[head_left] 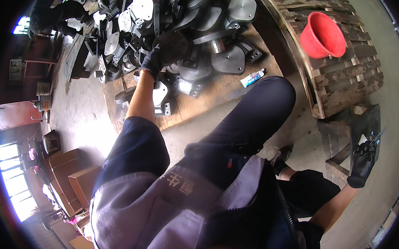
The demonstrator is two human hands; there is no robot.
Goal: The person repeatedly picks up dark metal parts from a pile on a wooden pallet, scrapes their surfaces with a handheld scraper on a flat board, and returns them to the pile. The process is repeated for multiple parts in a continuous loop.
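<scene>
My left hand (pixel 152 62), in a dark glove, reaches forward to a heap of metal parts. Its fingers close on the edge of a dark round metal plate (pixel 173 46). Around it lie several grey metal plates with block-like brackets, such as a rounded plate (pixel 228 59). Far to the right, my right hand (pixel 362 164) wears a black glove and hangs beside a small wooden stool (pixel 370 116). Its fingers curl around something thin with a blue part, too small to name. A blue and white tube (pixel 253 77) lies on the board's near right corner.
The metal heap rests on a wooden board (pixel 200 105). A red bucket (pixel 313 38) sits on a slatted wooden pallet (pixel 346 78) at the far right. Cardboard boxes (pixel 66 176) stand at the left. Another person's dark sleeve (pixel 51 17) shows at the far left.
</scene>
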